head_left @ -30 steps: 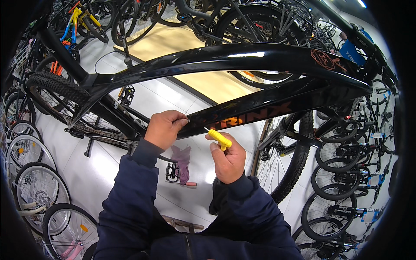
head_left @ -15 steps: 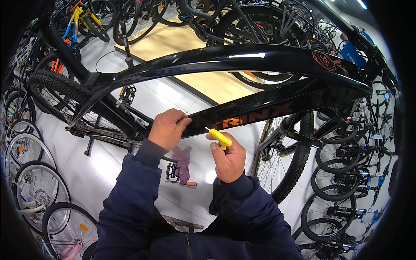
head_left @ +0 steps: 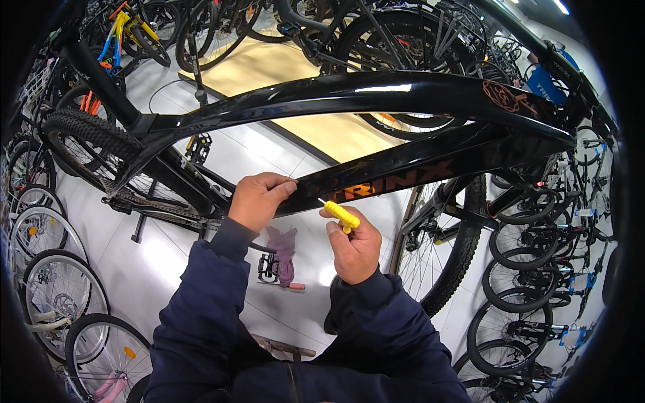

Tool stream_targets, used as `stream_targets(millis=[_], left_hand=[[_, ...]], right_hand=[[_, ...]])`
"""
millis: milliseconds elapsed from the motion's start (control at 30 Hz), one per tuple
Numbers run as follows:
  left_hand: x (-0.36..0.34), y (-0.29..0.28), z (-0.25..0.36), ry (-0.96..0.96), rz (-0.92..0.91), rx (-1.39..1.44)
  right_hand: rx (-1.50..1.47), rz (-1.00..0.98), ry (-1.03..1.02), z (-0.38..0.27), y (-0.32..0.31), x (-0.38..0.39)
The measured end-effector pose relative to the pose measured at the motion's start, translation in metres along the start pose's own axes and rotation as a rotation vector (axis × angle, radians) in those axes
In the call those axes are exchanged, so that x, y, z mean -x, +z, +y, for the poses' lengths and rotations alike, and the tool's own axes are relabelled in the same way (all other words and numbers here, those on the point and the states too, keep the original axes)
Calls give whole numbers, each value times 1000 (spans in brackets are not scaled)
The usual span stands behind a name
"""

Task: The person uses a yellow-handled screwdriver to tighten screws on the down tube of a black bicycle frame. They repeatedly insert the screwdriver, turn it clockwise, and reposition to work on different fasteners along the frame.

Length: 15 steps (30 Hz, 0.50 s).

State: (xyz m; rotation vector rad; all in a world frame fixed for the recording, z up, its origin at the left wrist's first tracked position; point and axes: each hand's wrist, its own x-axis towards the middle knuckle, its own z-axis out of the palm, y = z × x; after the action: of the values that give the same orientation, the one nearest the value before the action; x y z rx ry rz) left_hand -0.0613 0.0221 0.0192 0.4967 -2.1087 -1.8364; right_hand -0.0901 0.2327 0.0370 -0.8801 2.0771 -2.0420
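Note:
A glossy black bicycle frame [head_left: 289, 94] stretches across the view in front of me. My left hand [head_left: 259, 201] is at the lower end of the down tube [head_left: 396, 164], thumb and fingers pinched together against it. Whatever those fingertips hold, if anything, is hidden. Below the tube, my right hand [head_left: 356, 248] grips a yellow-handled screwdriver [head_left: 344, 216]. Its short metal tip points up and left toward the tube and stays apart from it.
Under the frame, a black pedal [head_left: 268, 267] lies on the floor beside a purple cloth [head_left: 285, 258]. Bicycle wheels [head_left: 67, 289] line the left, and a row of bicycles [head_left: 517, 289] the right. More bicycles stand behind, near a pale wooden platform [head_left: 336, 138].
My left fingers have shifted slightly at the tube, the thumb now lying straighter along it. My right hand and the screwdriver have hardly moved.

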Motion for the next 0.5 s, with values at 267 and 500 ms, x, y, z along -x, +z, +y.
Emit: stream_targets(millis=[267, 500], left_hand=[[-1, 0, 2, -67, 0, -40], [1, 1, 3, 134, -35, 164]], right_hand=[[-5, 3, 3, -2, 0, 0], [-1, -14, 30, -2, -3, 1]])
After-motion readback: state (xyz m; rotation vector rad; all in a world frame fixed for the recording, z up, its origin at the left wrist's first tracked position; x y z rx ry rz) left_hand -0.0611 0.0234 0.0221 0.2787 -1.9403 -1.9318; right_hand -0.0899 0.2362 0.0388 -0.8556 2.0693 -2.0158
